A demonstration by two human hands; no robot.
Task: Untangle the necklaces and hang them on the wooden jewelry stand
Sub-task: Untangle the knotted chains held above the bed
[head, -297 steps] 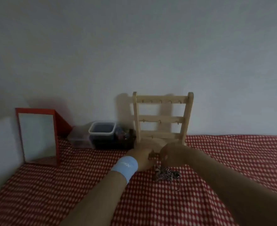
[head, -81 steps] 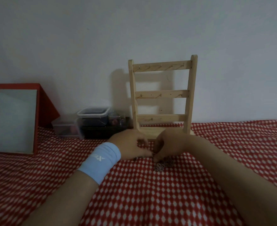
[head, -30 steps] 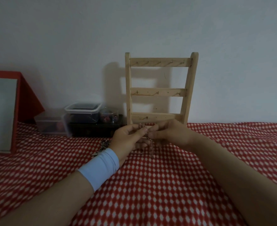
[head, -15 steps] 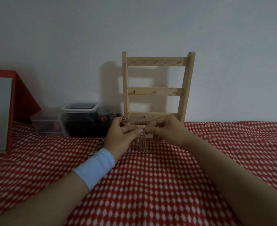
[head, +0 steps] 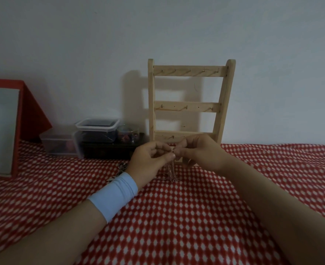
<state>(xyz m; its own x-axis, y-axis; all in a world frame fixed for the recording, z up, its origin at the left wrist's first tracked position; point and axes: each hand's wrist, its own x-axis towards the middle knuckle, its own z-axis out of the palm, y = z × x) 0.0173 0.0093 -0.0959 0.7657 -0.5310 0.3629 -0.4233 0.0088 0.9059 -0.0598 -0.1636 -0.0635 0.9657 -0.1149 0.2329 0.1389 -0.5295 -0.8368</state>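
Necklaces (head: 170, 170) hang as a thin bundle of chain between the two hands, their lower ends reaching down to the red-and-white cloth (head: 177, 226). The left hand (head: 150, 159) pinches the top of the bundle between thumb and curled fingers. The right hand (head: 199, 152) meets it fingertip to fingertip and pinches the same spot, its other fingers curled. A second small tangle (head: 121, 168) lies on the cloth at 9 o'clock from the left wrist, partly hidden behind it. At 12 o'clock from the hands stands the wooden jewelry stand (head: 188, 107), upright against the wall; all three of its hooked rails are bare, and the hands cover part of the lowest one. Open cloth runs to 3 o'clock and to 6 o'clock. At 10 o'clock plastic tubs (head: 97, 129) and a dark box (head: 108, 150) crowd the wall, and a red-framed mirror (head: 16, 129) is cut off by the picture's 9 o'clock edge. The pale-blue wristband (head: 113, 196) shows its plain side, whereas a white logo showed on it a few seconds ago. Half a second ago the chain looped over the left fingers; now it drops straight
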